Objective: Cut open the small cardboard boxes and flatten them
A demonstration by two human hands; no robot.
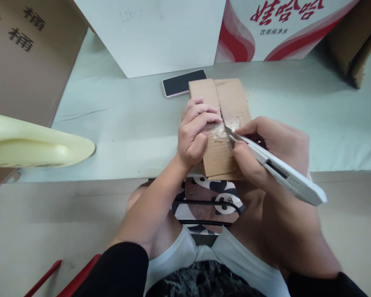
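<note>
A small brown cardboard box lies near the front edge of the table, with clear tape across its top seam. My left hand grips the box's left side, its fingers bent over the top near the seam. In my right hand is a white utility knife, its handle slanting down to the right. The blade touches the taped seam just right of my left fingertips; how deep the tip goes I cannot tell.
Behind the box lies a phone on the pale green tablecloth. A white panel and a red-and-white carton stand at the back. Large cardboard and a pale yellow object are at left, folded cardboard at right.
</note>
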